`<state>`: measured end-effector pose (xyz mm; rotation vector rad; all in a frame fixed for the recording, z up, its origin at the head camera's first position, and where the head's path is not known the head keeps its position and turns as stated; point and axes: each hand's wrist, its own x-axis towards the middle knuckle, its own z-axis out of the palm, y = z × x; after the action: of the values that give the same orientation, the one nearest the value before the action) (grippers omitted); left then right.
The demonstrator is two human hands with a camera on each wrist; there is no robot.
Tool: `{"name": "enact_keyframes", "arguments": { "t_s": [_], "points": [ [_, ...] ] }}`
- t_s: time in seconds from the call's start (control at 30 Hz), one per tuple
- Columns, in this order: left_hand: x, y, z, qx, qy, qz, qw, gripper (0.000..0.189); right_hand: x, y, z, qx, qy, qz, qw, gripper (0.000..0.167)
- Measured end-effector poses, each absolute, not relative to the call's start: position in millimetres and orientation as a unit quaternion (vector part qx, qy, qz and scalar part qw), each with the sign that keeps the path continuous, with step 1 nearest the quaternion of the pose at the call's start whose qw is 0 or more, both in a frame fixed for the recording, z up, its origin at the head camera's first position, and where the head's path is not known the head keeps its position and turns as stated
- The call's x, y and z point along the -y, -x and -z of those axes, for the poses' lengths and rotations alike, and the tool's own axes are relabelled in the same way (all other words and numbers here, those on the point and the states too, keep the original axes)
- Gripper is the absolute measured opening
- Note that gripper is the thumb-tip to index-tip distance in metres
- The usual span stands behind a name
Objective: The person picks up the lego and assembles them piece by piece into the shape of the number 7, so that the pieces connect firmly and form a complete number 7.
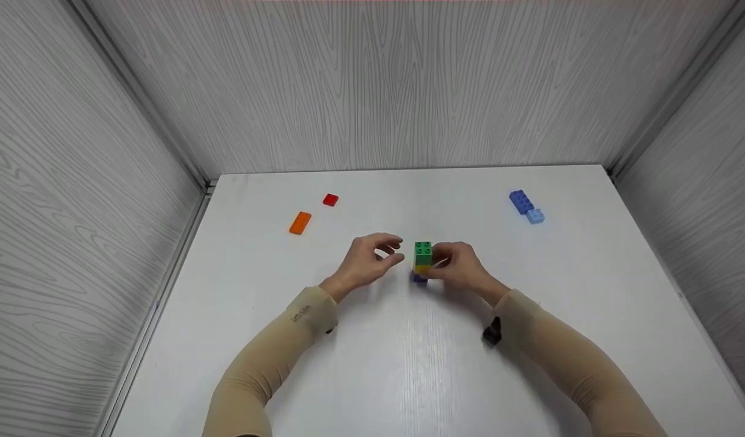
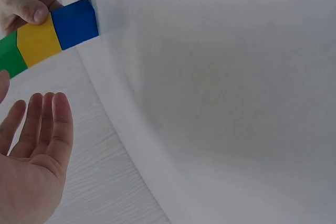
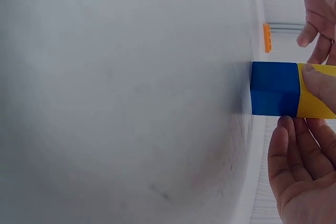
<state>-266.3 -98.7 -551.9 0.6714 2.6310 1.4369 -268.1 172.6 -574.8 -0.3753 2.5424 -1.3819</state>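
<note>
A small upright stack of toy building bricks stands on the white table in the head view: a green brick (image 1: 423, 252) on top, a yellow brick (image 2: 39, 41) in the middle and a dark blue brick (image 3: 275, 88) at the bottom. From the right side my right hand (image 1: 462, 266) pinches the stack at the yellow brick, its thumb lying across that brick's face. My left hand (image 1: 369, 260) is held just left of the stack, apart from it, with relaxed, slightly bent fingers and nothing in them.
Toward the back left of the table (image 1: 360, 376) lie an orange brick (image 1: 300, 223) and a small red brick (image 1: 330, 199). At the back right, a blue brick (image 1: 521, 202) lies against a light blue brick (image 1: 535, 216). Grey wood-grain panels (image 1: 372, 85) enclose the back and sides.
</note>
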Motion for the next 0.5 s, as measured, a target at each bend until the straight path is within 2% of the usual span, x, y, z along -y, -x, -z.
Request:
{"name": "enact_keyframes", "arguments": {
  "t_s": [0.5],
  "points": [
    [175.9, 280.4, 551.1, -0.888, -0.096, -0.450, -0.012, 0.034, -174.6, 268.2, 574.5, -0.859, 0.108, 0.480, 0.140, 0.033]
  ]
}}
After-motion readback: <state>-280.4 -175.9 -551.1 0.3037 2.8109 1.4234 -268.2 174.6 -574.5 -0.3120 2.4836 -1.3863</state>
